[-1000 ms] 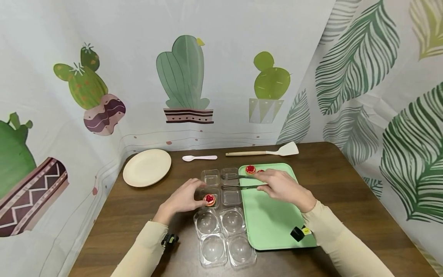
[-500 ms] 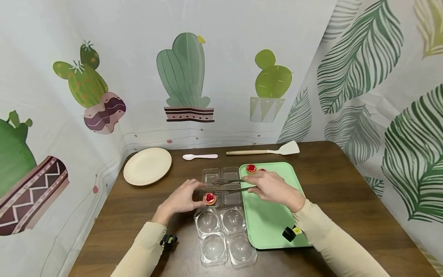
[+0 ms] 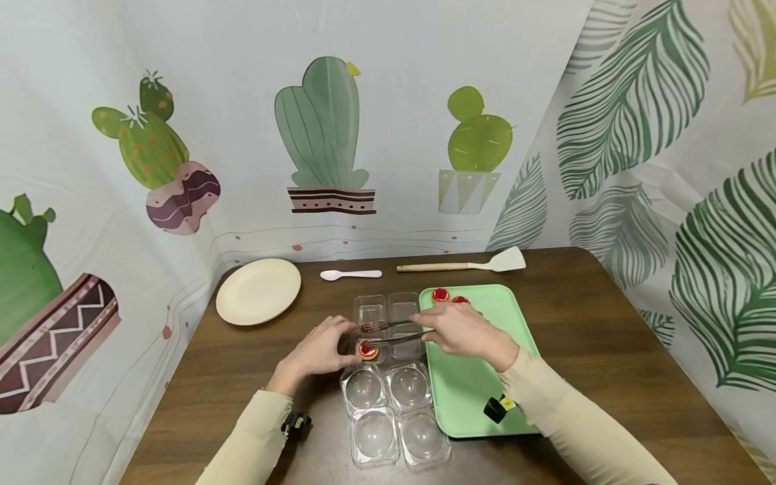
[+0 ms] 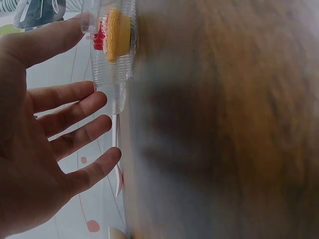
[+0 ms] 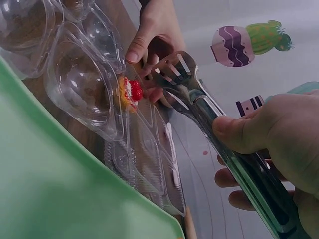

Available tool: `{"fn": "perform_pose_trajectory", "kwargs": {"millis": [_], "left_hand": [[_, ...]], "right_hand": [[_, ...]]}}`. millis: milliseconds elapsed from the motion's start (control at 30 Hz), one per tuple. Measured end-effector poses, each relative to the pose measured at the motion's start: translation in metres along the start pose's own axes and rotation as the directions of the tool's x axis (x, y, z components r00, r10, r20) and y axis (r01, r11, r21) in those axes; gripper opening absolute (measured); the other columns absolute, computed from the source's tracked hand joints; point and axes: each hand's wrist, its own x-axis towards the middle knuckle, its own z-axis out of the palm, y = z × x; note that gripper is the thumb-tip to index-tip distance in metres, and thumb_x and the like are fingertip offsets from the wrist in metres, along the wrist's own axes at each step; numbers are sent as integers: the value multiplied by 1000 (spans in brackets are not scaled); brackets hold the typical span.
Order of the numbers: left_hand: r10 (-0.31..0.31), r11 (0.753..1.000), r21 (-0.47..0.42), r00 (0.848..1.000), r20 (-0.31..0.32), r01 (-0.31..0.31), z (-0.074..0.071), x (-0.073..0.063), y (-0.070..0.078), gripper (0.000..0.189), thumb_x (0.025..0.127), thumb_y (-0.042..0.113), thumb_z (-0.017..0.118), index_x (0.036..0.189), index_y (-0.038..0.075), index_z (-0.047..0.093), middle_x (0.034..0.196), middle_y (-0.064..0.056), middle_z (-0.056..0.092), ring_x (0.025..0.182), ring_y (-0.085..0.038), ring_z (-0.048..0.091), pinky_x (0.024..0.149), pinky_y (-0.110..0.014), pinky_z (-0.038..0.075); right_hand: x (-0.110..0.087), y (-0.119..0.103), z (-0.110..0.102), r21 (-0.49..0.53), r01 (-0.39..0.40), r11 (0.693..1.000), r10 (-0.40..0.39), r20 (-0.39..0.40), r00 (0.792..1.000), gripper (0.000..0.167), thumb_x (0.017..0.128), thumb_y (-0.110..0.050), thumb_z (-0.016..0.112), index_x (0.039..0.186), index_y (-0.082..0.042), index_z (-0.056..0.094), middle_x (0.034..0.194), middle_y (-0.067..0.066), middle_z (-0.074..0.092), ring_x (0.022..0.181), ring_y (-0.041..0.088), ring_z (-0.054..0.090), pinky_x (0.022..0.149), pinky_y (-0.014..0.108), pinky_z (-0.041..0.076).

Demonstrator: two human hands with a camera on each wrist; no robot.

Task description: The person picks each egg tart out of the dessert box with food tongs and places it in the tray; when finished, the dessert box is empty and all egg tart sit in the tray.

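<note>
Metal serving tongs [image 3: 397, 339] are gripped in my right hand [image 3: 465, 331]. Their slotted ends are spread apart and hover over the left side of a clear plastic container [image 3: 370, 308]. A small tart [image 3: 368, 351] with red topping sits in the container's nearer left compartment, below the tong ends. At the container's left edge, my left hand [image 3: 320, 347] steadies it with thumb and fingers spread. In the left wrist view, those fingers are nearly straight beside the compartment that holds the tart [image 4: 118, 35]. The right wrist view shows the tongs [image 5: 234, 154] apart from the tart.
The container's domed lid [image 3: 374, 434] lies opened toward me. A green tray [image 3: 473, 394] to the right bears tarts [image 3: 440, 295] at its far end. Behind are a cream plate [image 3: 259, 292], a pale spoon [image 3: 351, 274] and a spatula [image 3: 463, 265].
My right hand has moved left with the tongs, from the right compartments to above the tart on the left. The left hand stays nearly still at the container's edge.
</note>
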Motion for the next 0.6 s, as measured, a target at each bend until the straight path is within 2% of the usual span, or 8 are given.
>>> {"fn": "perform_pose_trajectory", "kwargs": {"millis": [600], "left_hand": [[-4, 1000, 31, 1000, -6, 5, 2, 1, 0, 64, 72, 50, 80, 123, 14, 64, 121, 0, 62, 118, -22, 54, 101, -43, 46]], "right_hand": [[10, -4, 13, -4, -4, 1000, 4, 75, 997, 43, 85, -26, 73, 124, -10, 66, 121, 6, 69, 106, 25, 67, 86, 39, 57]]}}
